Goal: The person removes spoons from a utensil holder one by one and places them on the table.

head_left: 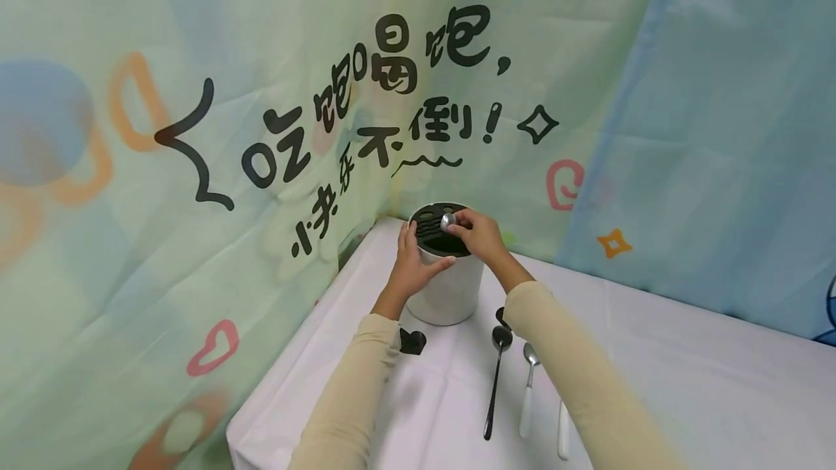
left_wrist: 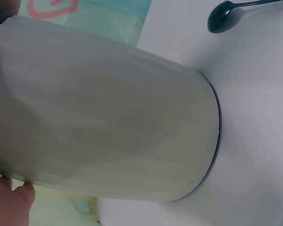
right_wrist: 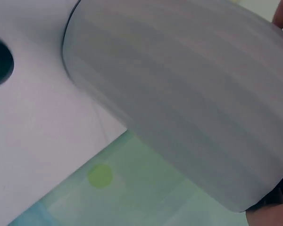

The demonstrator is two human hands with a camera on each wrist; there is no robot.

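Note:
A tall white utensil holder with a black slotted top stands near the table's back corner. My left hand grips it near the rim, fingers on the left side and thumb across the front. In the left wrist view, fingertips touch the white wall. Over the top's opening, my right hand pinches a spoon by its silver bowl; the spoon's handle is hidden. The right wrist view has the holder's wall across it, with part of my right hand at the lower right edge.
On the white tablecloth lie a black spoon, a silver spoon with a white handle, and another white handle partly under my right sleeve. A printed cloth backdrop rises behind and left of the table.

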